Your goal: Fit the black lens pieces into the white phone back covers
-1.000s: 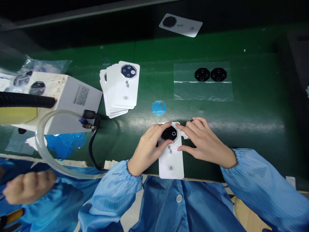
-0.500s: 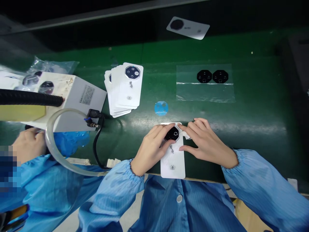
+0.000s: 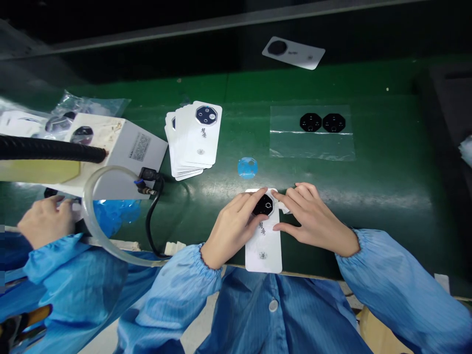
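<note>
A white phone-back-like panel with dark printed marks lies flat at the table's near edge. At its top sits a black octagonal lens plate in a silvery rim. The thumb and index finger of my left hand close around this plate from the left. My right hand rests at the panel's right side. Its index fingertip touches the upper corner near the plate, its thumb lies at the edge, and the other fingers curl around a small white cloth-like piece, mostly hidden.
Left of centre is a stack of white panels. A clear bag bears two black plates. A blue round film lies between them. Another panel lies far back. At left are a white machine, a hose and a co-worker's hand.
The view has shifted slightly. My hands keep nearly the same hold on the plate and panel. The co-worker's hand at the left shows more fully.
</note>
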Tool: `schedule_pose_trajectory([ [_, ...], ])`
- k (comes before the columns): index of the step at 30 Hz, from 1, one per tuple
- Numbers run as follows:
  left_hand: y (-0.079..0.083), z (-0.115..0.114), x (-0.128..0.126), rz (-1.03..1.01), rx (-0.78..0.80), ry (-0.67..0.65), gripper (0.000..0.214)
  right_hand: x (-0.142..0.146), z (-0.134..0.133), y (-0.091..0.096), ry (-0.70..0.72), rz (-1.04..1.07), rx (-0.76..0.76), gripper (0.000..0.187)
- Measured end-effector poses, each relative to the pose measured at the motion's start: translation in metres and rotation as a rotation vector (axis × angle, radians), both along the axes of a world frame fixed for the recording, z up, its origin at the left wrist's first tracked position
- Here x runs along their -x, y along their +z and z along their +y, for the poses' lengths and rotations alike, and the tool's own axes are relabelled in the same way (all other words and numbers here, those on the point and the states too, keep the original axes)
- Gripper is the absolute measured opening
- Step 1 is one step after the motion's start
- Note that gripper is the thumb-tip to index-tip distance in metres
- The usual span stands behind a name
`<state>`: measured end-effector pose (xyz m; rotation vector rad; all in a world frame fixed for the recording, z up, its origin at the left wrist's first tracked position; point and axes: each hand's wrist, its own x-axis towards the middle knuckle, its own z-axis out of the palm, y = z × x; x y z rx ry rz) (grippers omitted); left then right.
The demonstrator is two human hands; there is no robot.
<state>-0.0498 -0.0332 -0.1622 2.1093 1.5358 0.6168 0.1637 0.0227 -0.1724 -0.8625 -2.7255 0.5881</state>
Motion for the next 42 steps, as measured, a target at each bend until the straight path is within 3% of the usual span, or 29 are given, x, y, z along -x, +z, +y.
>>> schedule_pose_trajectory([
  [42,0.0016,-0.0037,-0.0035,-0.070,0.015,0.022,0.057,0.0011,0.0014,0.0008,-0.006,-0.039,0.015,0.067],
])
